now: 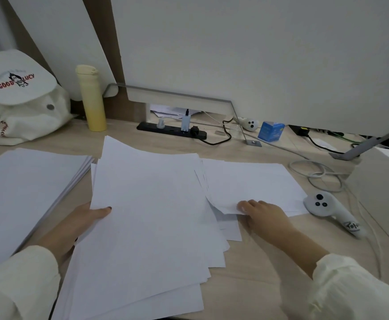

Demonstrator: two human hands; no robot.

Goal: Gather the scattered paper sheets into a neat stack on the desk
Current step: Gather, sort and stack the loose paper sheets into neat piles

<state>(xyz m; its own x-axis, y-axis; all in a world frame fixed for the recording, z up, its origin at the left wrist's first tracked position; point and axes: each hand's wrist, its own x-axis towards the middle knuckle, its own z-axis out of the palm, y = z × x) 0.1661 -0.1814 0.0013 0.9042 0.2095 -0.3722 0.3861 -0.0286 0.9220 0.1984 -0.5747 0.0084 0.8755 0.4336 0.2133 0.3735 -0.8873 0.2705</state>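
Observation:
A loose, fanned pile of white paper sheets [147, 215] covers the middle of the wooden desk [258, 273]. My left hand [78, 222] grips the pile's left edge, thumb on top and fingers hidden beneath. To the right lie more loose sheets [253, 183], overlapping each other. My right hand [261, 213] pinches the near edge of one of these sheets, lifting its corner slightly. A tidier stack of paper [24, 192] lies at the far left of the desk.
A white controller [329, 211] lies just right of the loose sheets, beside coiled cables [322, 176] and a white box [385, 192]. At the back stand a yellow bottle [91, 100], a white bag [17, 98], a power strip [172, 130] and a blue box [270, 131].

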